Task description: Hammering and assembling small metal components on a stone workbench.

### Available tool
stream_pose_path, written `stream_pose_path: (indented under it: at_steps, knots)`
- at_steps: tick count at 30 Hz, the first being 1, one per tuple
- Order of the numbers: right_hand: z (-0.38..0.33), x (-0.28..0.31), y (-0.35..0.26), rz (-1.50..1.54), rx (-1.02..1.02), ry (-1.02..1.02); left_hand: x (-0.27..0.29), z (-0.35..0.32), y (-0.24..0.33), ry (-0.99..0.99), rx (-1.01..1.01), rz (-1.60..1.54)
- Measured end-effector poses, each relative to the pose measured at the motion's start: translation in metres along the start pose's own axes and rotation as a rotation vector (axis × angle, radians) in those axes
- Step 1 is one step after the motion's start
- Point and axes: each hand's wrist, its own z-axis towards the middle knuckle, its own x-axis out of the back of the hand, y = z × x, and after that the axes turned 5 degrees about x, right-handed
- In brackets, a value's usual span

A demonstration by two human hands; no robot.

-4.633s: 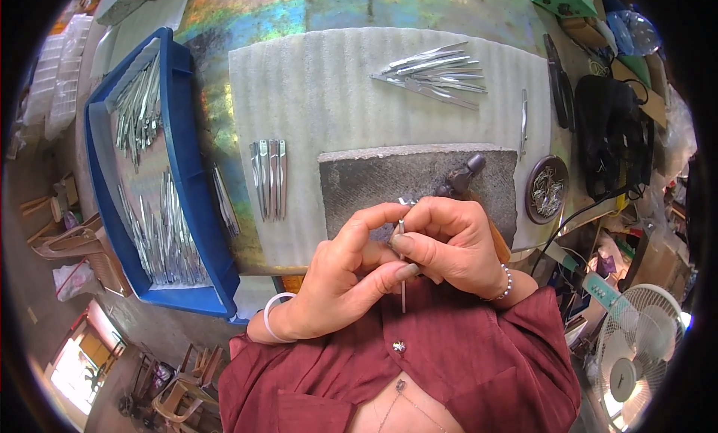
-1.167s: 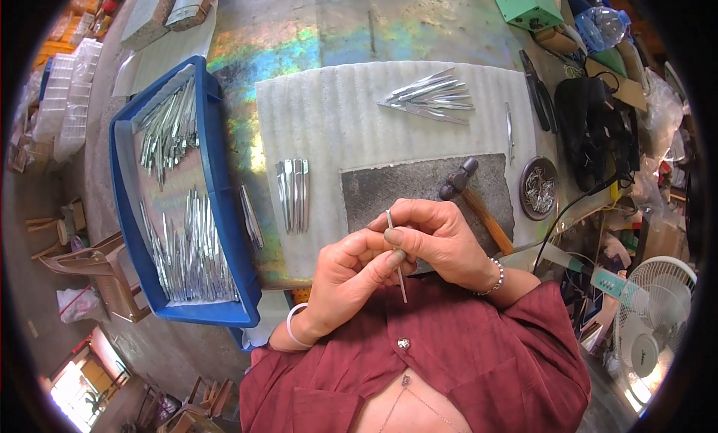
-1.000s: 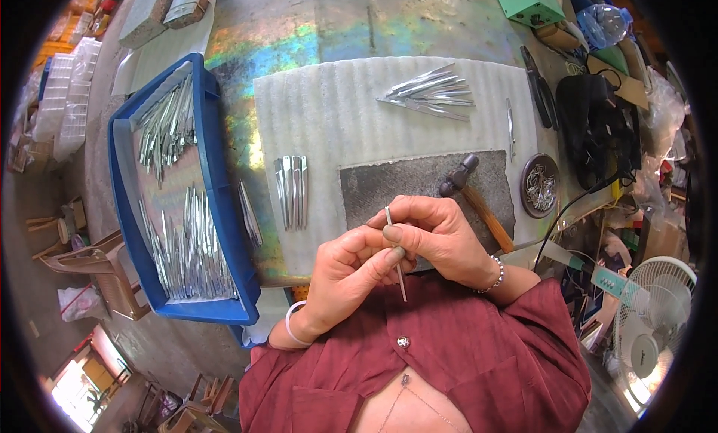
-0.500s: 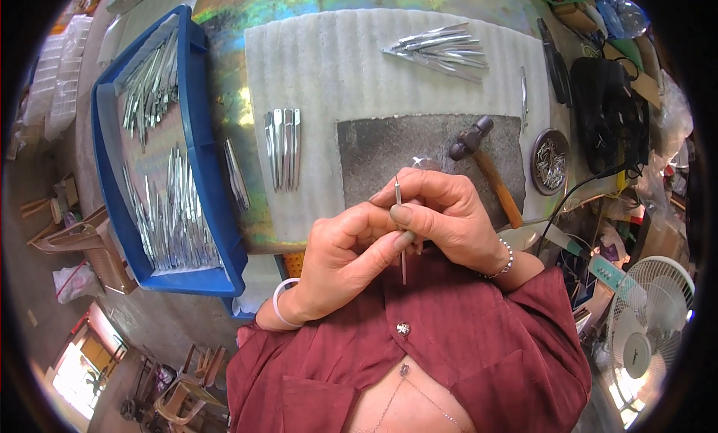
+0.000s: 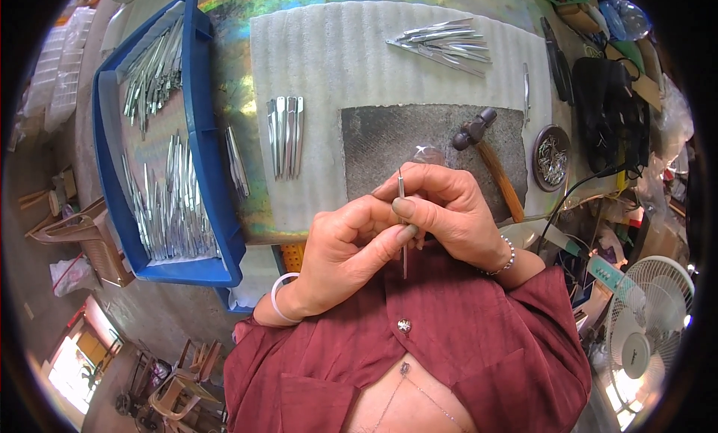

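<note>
A thin metal rod-like piece (image 5: 401, 185) stands nearly upright in the picture, pinched between both hands in front of my shirt. My left hand (image 5: 357, 237) grips its lower part with thumb and fingers, and the lower end sticks out below the thumb. Higher up, my right hand (image 5: 437, 205) holds it between thumb and fingertips; a fine dark tip shows above. Just beyond my hands lies a dark grey slab (image 5: 389, 141), with a hammer (image 5: 486, 160) resting on its right part. A small clear, shiny item (image 5: 428, 155) sits behind my right hand.
A blue tray (image 5: 196, 96) at the left holds many flat metal strips. More strips lie on the white foam sheet (image 5: 321, 66): a short row (image 5: 286, 137) and a fanned pile (image 5: 445, 45). At right are a round dish of small metal parts (image 5: 551, 160) and a fan (image 5: 647, 328).
The table and its things sit slightly higher in the picture. Both hands keep the same pinch on the metal piece, with hardly any movement.
</note>
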Motion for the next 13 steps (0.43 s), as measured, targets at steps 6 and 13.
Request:
stream_pose_path:
  at_steps: [6, 13]
  knots:
    - [-0.0026, -0.0025, -0.0002, -0.035, 0.012, -0.009, -0.0005, -0.0025, -0.0017, 0.042, -0.081, 0.107]
    - [-0.0065, -0.0055, 0.0011, -0.064, 0.002, -0.005, 0.0009, -0.0084, -0.0044, 0.01, -0.016, 0.016]
